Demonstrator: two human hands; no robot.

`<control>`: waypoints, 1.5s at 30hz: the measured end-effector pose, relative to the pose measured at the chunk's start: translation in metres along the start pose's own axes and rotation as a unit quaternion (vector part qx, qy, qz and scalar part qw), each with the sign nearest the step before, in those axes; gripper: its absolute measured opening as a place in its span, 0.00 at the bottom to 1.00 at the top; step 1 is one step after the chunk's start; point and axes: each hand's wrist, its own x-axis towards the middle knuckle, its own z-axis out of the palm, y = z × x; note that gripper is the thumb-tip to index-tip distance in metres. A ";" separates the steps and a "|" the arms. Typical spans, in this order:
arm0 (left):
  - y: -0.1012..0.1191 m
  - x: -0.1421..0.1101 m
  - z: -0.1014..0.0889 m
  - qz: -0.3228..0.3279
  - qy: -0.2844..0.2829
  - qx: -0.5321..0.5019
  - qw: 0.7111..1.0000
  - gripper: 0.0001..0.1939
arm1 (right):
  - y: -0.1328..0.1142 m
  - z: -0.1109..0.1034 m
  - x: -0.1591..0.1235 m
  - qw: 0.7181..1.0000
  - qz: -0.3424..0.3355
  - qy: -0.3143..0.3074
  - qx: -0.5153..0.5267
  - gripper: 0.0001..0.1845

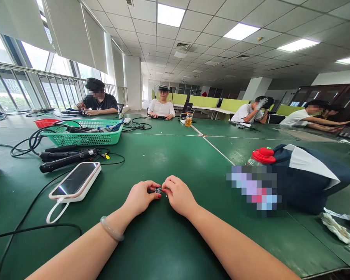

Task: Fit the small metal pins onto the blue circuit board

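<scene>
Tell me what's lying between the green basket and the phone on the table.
In the head view, several black rod-shaped devices and a thin black cable lie between the green basket and the phone.

Streamed in bright from the left windows (32, 54), beamed down from ceiling panels (171, 15)! Flared on the phone screen (76, 179), shone softly off the tabletop (160, 155), dimmed by the cabinets (326, 97), stretched at the edges, broke into pixel blocks (255, 186).

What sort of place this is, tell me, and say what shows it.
Most likely an open-plan office or shared workroom: several people are at a large green table, yellow-green partitions stand beyond it, and light panels are set in the tiled ceiling.
</scene>
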 end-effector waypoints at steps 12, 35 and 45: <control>0.002 -0.002 -0.001 0.026 -0.017 -0.029 0.999 0.12 | -0.001 0.002 -0.001 0.999 -0.006 0.018 0.036 0.06; -0.001 0.001 -0.003 -0.039 0.043 -0.010 0.998 0.15 | 0.003 0.010 -0.004 0.997 0.007 -0.075 -0.004 0.06; 0.001 0.000 0.001 0.012 -0.002 -0.102 0.995 0.14 | -0.004 -0.004 -0.002 0.995 0.039 0.039 0.085 0.06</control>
